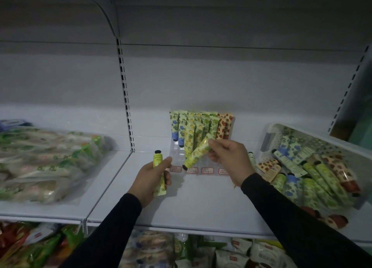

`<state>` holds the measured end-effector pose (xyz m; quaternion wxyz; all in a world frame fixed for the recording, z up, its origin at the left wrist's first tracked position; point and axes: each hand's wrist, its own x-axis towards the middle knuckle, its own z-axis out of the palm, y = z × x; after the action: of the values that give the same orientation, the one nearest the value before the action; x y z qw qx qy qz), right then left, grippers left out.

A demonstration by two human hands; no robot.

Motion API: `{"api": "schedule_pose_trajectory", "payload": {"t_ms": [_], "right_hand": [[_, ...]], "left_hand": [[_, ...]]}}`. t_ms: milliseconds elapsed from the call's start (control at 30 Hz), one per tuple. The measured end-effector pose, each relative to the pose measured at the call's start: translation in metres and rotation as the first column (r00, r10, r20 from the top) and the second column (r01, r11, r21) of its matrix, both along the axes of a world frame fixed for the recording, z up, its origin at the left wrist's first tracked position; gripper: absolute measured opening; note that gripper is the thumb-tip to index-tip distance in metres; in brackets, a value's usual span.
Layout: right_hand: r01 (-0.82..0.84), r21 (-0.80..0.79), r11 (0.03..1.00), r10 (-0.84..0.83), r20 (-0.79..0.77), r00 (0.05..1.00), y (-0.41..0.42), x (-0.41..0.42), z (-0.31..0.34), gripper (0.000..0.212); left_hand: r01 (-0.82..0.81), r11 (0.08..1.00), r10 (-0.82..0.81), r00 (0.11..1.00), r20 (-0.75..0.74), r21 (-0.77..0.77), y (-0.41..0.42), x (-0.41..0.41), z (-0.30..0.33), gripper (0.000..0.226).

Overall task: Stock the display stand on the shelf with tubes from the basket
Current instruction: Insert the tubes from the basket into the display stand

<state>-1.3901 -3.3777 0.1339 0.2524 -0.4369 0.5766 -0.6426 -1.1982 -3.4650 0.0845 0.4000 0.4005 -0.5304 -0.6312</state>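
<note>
Reaching forward over the white metal shelf (201, 203) in two black long sleeves (112, 233). Gripping, with the left hand (150, 180), a slim yellow-green plastic tube with a black cap (158, 160), fingers curled round its lower half, cap pointing up, just left of the stand. Pinching, with the right hand (227, 159), a second tube with yellow flower print and a black cap (196, 155) by its flat end between thumb and fingertips; hanging tilted, cap down and to the left, over the front rows of the clear plastic display stand (178, 147). Touching the stand or not: cannot tell.

Standing upright in the back rows of the stand: printed tubes (201, 127), blue-flowered at the left, yellow and green in the middle, red-spotted at the right. Showing small red-and-white labels (207, 170) along the front edge.

Resting at the right on the same shelf, the white plastic basket (269, 135), filled with many loose tubes (314, 171) lying in all directions; some lying just outside it on the shelf.

Lying at the left, blurred, clear bags with green print (46, 163). Showing below the shelf, more packaged goods (241, 251).
</note>
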Motion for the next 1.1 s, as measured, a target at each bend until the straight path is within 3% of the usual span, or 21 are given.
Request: {"api": "schedule_pose_trajectory", "payload": {"t_ms": [167,300,433,633,833,1000,1100], "right_hand": [[0.193,-0.047,0.98,-0.199,-0.211,0.957,-0.016,-0.017,0.008,0.014],[0.237,-0.084,0.968,-0.251,-0.384,0.888,-0.032,-0.021,0.017,0.028],[0.222,-0.1,0.97,-0.24,-0.564,0.791,-0.045,-0.024,0.02,0.039],[0.178,-0.096,0.979,-0.199,-0.61,0.767,-0.049,-0.015,0.013,0.028],[0.171,-0.068,0.983,-0.175,-0.632,0.755,-0.055,-0.016,0.009,0.031],[0.196,-0.011,0.981,-0.145,-0.716,0.683,-0.061,-0.018,0.015,0.04],[0.214,-0.022,0.977,-0.167,-0.704,0.69,-0.062,-0.018,0.017,0.032]], "left_hand": [[-0.144,0.99,0.143,0.986,-0.086,-0.001,-0.019,0.005,-0.01,0.021],[-0.157,0.98,0.152,0.987,-0.045,-0.126,-0.026,-0.002,-0.014,0.023],[-0.161,0.98,0.155,0.986,-0.061,-0.118,-0.032,-0.001,-0.019,0.023],[-0.145,0.983,0.137,0.988,-0.073,-0.112,-0.031,0.0,-0.02,0.024],[-0.139,0.985,0.131,0.988,-0.083,-0.104,-0.031,0.001,-0.02,0.024],[-0.143,0.985,0.135,0.987,-0.088,-0.092,-0.031,0.0,-0.019,0.023],[-0.143,0.986,0.135,0.987,-0.086,-0.089,-0.03,0.0,-0.019,0.023]]}}
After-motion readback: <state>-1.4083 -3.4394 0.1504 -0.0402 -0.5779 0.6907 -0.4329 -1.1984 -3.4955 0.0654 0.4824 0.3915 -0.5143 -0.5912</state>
